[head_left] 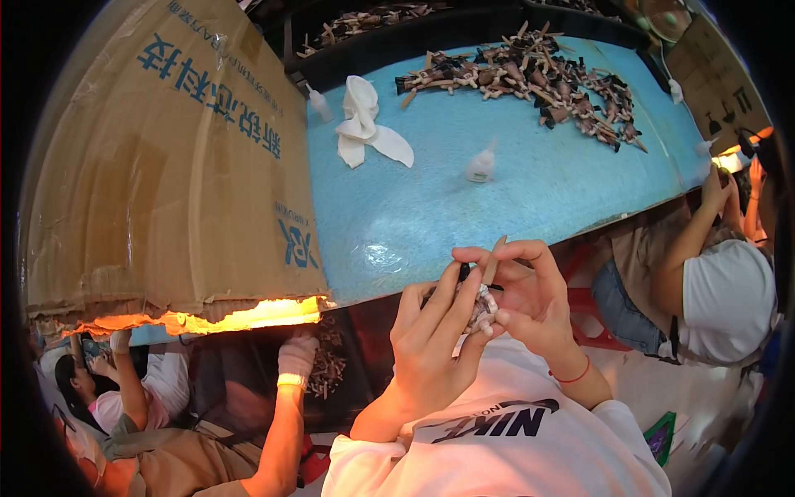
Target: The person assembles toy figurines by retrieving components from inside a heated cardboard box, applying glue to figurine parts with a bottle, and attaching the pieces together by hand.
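Left hand (pixel 426 348) and right hand (pixel 537 313): grips closed on small white-and-dark plastic figure (pixel 483 311), apparently mid-work; brown-and-black plastic figures (pixel 556 93) heaped on blue bench (pixel 397 219), can't tell if done.

Head-worn fisheye cam looks down, L hand (pixel 432 338) & R hand (pixel 537 313) nr.

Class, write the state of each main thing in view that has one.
Left hand: closed on small figure
Right hand: curled, touching it
White cloth: crumpled
Near bottle: upright
Far bottle: upright
Other figures: heaped loosely
Cardboard: ragged lower edge
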{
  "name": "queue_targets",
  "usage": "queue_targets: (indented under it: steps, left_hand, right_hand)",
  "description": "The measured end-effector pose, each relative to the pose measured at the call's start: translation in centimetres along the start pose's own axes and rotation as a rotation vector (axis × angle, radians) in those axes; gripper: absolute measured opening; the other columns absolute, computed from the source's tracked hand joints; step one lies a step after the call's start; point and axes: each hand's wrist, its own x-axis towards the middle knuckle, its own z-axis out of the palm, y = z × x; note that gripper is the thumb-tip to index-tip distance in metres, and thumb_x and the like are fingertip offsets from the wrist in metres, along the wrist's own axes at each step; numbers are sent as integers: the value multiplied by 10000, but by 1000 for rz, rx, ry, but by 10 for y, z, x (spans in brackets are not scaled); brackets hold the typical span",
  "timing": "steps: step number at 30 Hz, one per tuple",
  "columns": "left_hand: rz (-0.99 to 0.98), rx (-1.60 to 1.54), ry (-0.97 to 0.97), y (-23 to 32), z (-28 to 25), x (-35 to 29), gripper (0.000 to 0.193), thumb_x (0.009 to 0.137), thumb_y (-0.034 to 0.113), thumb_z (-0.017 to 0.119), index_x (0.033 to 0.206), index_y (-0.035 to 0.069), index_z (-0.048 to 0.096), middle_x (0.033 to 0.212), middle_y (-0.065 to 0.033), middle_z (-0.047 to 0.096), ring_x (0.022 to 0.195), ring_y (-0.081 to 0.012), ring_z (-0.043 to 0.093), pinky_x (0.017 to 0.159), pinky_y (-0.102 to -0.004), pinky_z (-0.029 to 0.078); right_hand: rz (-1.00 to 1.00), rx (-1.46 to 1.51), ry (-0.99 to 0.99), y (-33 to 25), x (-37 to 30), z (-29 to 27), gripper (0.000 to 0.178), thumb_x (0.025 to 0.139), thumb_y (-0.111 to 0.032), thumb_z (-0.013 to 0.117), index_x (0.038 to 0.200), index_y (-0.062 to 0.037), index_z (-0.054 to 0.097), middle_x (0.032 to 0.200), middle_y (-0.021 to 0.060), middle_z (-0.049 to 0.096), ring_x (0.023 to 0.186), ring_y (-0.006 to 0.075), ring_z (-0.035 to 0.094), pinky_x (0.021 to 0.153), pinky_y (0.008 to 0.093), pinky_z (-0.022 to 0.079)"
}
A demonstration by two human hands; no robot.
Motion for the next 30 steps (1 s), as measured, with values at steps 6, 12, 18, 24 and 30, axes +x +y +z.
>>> queue_targets:
  steps: [6,12,18,24,30]
  left_hand:
    - [-13,29,-11,0,-1,4,511,608,-3,654,1109,-67,571,1087,-230,578,753,-284,515,659,-326,467]
    - [28,40,5,6,-2,9,509,587,-19,642,1091,-65,582,1091,-230,580,760,-298,517,673,-341,467]
    - [15,107,10,3,3,1,474,611,25,665,1075,-49,598,1058,-215,601,791,-325,536,689,-353,471]
    - [66,91,35,2,10,-3,479,636,24,667,1105,-28,585,1069,-196,606,804,-304,541,670,-342,468]
    - [69,69,34,11,15,2,470,654,29,662,1111,-34,576,1075,-196,605,806,-296,544,670,-334,467]
  right_hand:
    - [-5,63,50,5,4,0,510,732,134,462,1196,-30,328,1289,258,388,1119,257,478,841,363,519]
    - [-69,48,16,0,3,3,525,763,127,485,1219,-49,296,1307,254,369,1109,254,489,826,353,527]
    - [-29,178,-9,7,-4,-2,588,760,140,489,1262,-77,274,1329,221,368,1111,243,498,896,359,468]
    - [-50,93,-2,-2,-8,0,576,797,100,515,1283,-86,267,1335,258,351,1125,280,489,907,371,452]
    - [-30,129,25,-5,-9,-5,583,801,91,527,1293,-87,269,1340,254,347,1116,269,495,921,385,449]
